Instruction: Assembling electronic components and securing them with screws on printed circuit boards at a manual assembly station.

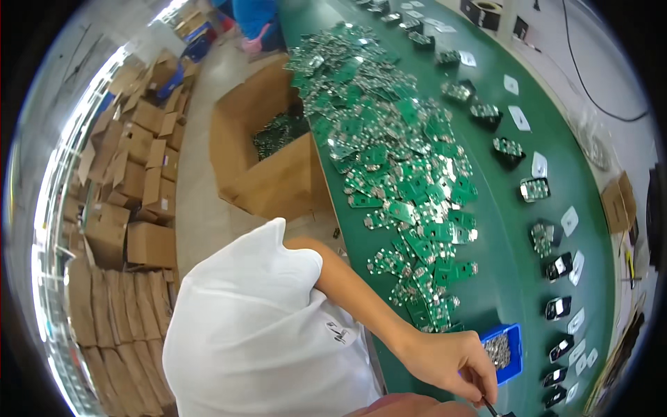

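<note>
My left hand (451, 365) reaches across from the white sleeve toward the lower right of the view. Its thumb and fingers are pinched on a thin dark rod (489, 404), whose far end is cut off by the lower edge. Just right of the hand stands a blue bin (515, 354) holding small silvery metal parts (497, 350). A patch of skin (403, 404) at the lower edge looks like my other arm; my right hand is out of view. A long heap of green circuit boards (417, 187) lies on the green table (486, 229) beyond my left arm.
Black housings (558, 308), some with circuit boards, form a curved row at right, beside white flat pieces (576, 320). An open cardboard box (278, 187) with boards stands left of the table edge. Stacked cartons (151, 243) line the far left. A person in blue (255, 17) is at the top.
</note>
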{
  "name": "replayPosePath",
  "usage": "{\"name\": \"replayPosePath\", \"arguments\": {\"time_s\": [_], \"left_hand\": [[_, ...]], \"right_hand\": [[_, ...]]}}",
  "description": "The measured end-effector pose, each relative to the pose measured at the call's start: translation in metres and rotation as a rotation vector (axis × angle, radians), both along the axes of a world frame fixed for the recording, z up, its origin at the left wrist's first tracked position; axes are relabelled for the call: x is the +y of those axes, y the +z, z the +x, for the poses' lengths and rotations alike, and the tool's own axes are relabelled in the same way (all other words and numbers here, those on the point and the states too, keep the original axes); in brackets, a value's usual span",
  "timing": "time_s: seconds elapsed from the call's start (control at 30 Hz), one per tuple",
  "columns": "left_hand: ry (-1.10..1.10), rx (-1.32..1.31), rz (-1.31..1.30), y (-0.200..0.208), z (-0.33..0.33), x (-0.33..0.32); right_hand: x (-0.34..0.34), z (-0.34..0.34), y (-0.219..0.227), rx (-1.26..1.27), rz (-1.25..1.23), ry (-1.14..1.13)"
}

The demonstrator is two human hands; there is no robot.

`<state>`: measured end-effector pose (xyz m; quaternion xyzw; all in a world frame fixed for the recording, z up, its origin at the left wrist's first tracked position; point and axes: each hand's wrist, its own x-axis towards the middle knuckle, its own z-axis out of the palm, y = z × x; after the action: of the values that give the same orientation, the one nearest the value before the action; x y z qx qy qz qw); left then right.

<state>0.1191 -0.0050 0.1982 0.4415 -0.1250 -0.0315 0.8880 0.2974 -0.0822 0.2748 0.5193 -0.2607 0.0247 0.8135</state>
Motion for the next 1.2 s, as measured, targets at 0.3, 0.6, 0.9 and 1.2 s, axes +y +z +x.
{"name": "replayPosePath", "arguments": {"time_s": [0.3, 0.6, 0.9, 1.2], "left_hand": [[0.551, -0.502, 1.424, -0.030, 0.035, 0.114], [0.362, -0.361, 1.717, -0.055, 0.047, 0.128], [0.509, -0.640, 1.442, -0.035, 0.073, 0.113], [0.437, -0.410, 1.629, -0.044, 0.058, 0.148]], "right_hand": [[0.042, 0.011, 0.003, -0.073, 0.062, 0.078], [0.049, 0.014, 0.009, -0.132, 0.061, 0.068], [0.035, 0.010, 0.017, -0.180, 0.022, 0.007], [-0.150, -0.048, 0.057, -0.206, -0.483, -0.674]]}}
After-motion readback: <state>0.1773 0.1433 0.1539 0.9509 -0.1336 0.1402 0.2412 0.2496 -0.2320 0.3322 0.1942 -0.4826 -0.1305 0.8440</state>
